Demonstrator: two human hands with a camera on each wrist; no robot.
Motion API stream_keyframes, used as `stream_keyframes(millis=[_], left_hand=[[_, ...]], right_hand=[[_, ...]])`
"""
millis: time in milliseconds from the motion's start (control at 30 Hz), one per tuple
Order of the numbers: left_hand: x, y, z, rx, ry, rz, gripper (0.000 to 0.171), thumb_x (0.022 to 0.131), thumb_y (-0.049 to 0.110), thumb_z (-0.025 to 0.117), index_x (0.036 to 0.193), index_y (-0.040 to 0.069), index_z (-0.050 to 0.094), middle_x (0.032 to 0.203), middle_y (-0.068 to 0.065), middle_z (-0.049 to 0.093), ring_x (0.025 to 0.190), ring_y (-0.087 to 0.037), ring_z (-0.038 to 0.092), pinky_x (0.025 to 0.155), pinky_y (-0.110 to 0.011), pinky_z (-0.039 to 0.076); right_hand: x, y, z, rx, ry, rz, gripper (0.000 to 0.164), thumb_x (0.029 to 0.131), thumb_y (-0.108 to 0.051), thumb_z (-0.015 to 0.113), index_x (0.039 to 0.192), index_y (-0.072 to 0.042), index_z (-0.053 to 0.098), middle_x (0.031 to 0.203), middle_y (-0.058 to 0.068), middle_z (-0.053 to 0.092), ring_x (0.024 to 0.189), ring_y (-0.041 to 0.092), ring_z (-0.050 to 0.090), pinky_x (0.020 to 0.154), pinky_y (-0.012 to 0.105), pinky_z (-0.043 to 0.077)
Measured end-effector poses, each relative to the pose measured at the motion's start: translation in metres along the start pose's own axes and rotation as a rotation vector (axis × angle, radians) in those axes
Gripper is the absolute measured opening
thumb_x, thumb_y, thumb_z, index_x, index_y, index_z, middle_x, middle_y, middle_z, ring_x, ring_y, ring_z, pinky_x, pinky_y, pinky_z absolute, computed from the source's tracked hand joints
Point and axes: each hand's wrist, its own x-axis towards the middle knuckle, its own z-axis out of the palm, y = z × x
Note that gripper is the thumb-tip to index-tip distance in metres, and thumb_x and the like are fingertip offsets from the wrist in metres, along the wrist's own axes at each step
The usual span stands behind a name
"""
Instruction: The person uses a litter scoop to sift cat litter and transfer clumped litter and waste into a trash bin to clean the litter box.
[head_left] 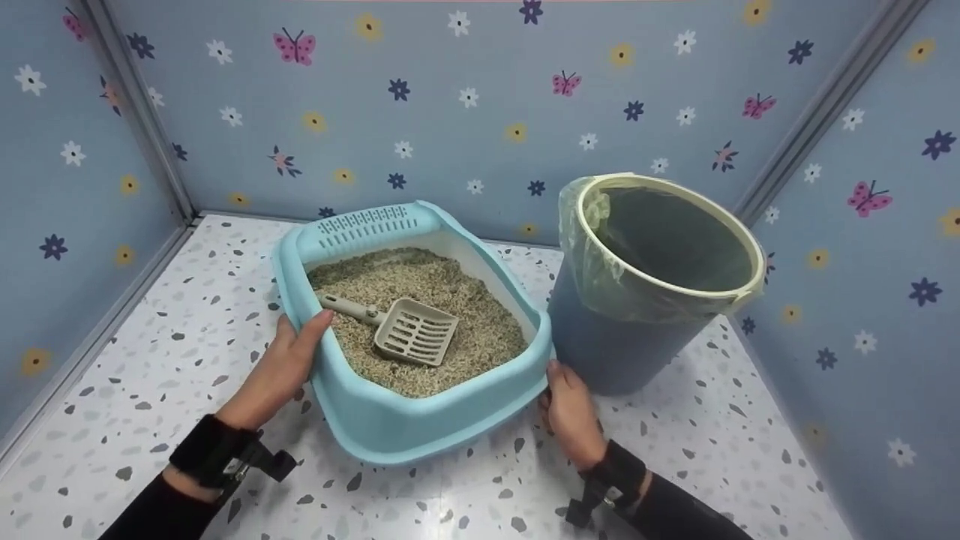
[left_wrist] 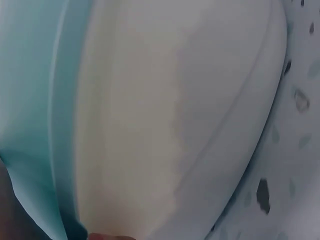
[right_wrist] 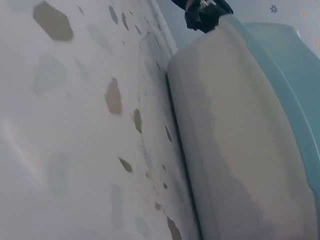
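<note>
A litter box [head_left: 442, 416] with a light-blue rim and a pale base stands on the speckled floor. Sandy, grainy cat litter [head_left: 480, 315] fills it, and a beige slotted litter scoop [head_left: 416, 331] lies on top, its handle toward the left rim. My left hand [head_left: 277, 371] grips the left rim, thumb on top; the other fingers are mostly hidden beneath. At the front right corner, my right hand [head_left: 571, 412] holds the rim's edge with its fingers curled under. Both wrist views look along the box's pale side wall [left_wrist: 140, 125], close to the floor.
Right beside the box stands a tall blue bin [head_left: 600, 337] lined with a thin yellowish bag [head_left: 592, 285] under a cream ring. Blue patterned walls [head_left: 480, 120] enclose the back and both sides. The speckled floor [head_left: 465, 495] reaches toward me.
</note>
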Motion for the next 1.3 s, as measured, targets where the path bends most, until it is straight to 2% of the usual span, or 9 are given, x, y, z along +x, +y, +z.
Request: stream_keyframes(millis=[233, 467, 600, 733, 833, 967, 1100, 1233, 1300], left_hand=[[-0.003, 0.004, -0.002, -0.022, -0.042, -0.007, 0.101, 0.114, 0.071, 0.035, 0.175, 0.013, -0.019, 0.174, -0.036, 0.017, 0.152, -0.053, 0.041, 0.124, -0.071, 0.037], [-0.018, 0.013, 0.006, -0.019, -0.036, -0.030, 0.101, 0.114, 0.067, 0.045, 0.176, 0.006, -0.006, 0.155, -0.035, 0.041, 0.131, -0.047, 0.058, 0.110, -0.062, 0.053], [-0.017, 0.010, 0.005, -0.053, -0.022, -0.011, 0.099, 0.115, 0.062, 0.049, 0.176, 0.006, -0.004, 0.163, -0.034, 0.036, 0.143, -0.047, 0.052, 0.121, -0.063, 0.043], [-0.014, 0.003, 0.000, -0.034, -0.020, -0.049, 0.097, 0.114, 0.065, 0.047, 0.179, 0.015, -0.005, 0.147, -0.032, 0.049, 0.107, -0.039, 0.065, 0.086, -0.051, 0.062], [-0.010, -0.001, -0.006, -0.021, -0.028, -0.082, 0.095, 0.113, 0.069, 0.046, 0.180, 0.022, -0.002, 0.121, -0.025, 0.058, 0.073, -0.022, 0.055, 0.057, -0.035, 0.049], [-0.006, -0.003, -0.013, -0.019, -0.053, -0.082, 0.093, 0.113, 0.070, 0.042, 0.180, 0.024, -0.001, 0.119, -0.028, 0.060, 0.071, -0.023, 0.059, 0.054, -0.037, 0.051], [-0.011, 0.000, -0.009, -0.016, -0.073, -0.048, 0.094, 0.114, 0.067, 0.040, 0.179, 0.021, -0.010, 0.157, -0.042, 0.042, 0.119, -0.049, 0.066, 0.094, -0.057, 0.062], [-0.017, 0.003, -0.002, -0.055, -0.080, -0.011, 0.096, 0.117, 0.059, 0.044, 0.177, 0.011, -0.014, 0.182, -0.030, 0.001, 0.165, -0.051, 0.021, 0.132, -0.067, 0.020], [-0.017, 0.004, 0.000, -0.073, -0.072, -0.012, 0.097, 0.116, 0.059, 0.047, 0.177, 0.009, -0.010, 0.181, -0.032, 0.007, 0.164, -0.050, 0.025, 0.132, -0.067, 0.022]], right_hand=[[0.000, -0.003, -0.005, -0.025, -0.036, -0.025, 0.046, 0.123, -0.034, 0.040, 0.085, -0.011, 0.052, 0.062, 0.000, 0.042, 0.051, 0.014, 0.035, 0.048, 0.027, 0.031], [0.021, -0.008, -0.009, -0.134, 0.020, -0.059, 0.043, 0.122, -0.033, 0.041, 0.087, -0.013, 0.057, 0.062, -0.003, 0.040, 0.052, 0.014, 0.037, 0.053, 0.029, 0.034], [0.019, -0.007, -0.008, -0.263, 0.046, -0.092, 0.041, 0.122, -0.032, 0.040, 0.090, -0.013, 0.057, 0.067, -0.001, 0.045, 0.060, 0.017, 0.043, 0.060, 0.032, 0.038], [0.007, -0.005, -0.005, -0.319, 0.034, -0.090, 0.040, 0.123, -0.033, 0.040, 0.093, -0.012, 0.058, 0.071, 0.000, 0.049, 0.063, 0.018, 0.048, 0.062, 0.033, 0.041], [-0.006, -0.004, -0.004, -0.315, -0.013, -0.090, 0.040, 0.123, -0.034, 0.042, 0.096, -0.009, 0.060, 0.072, 0.001, 0.050, 0.064, 0.018, 0.049, 0.061, 0.032, 0.043], [-0.008, -0.006, -0.007, -0.244, -0.079, -0.079, 0.041, 0.123, -0.032, 0.044, 0.092, -0.008, 0.057, 0.071, 0.001, 0.047, 0.062, 0.016, 0.045, 0.058, 0.029, 0.040], [0.010, -0.010, -0.010, -0.225, -0.079, -0.058, 0.043, 0.123, -0.035, 0.042, 0.091, -0.010, 0.056, 0.068, -0.001, 0.045, 0.058, 0.016, 0.040, 0.056, 0.029, 0.036], [0.033, -0.005, -0.013, -0.291, -0.048, -0.093, 0.044, 0.122, -0.034, 0.041, 0.106, -0.005, 0.071, 0.070, 0.001, 0.053, 0.061, 0.018, 0.052, 0.061, 0.032, 0.044], [0.045, 0.008, -0.018, -0.336, -0.028, -0.137, 0.045, 0.121, -0.036, 0.043, 0.114, -0.006, 0.076, 0.078, 0.003, 0.063, 0.071, 0.019, 0.061, 0.069, 0.034, 0.051]])
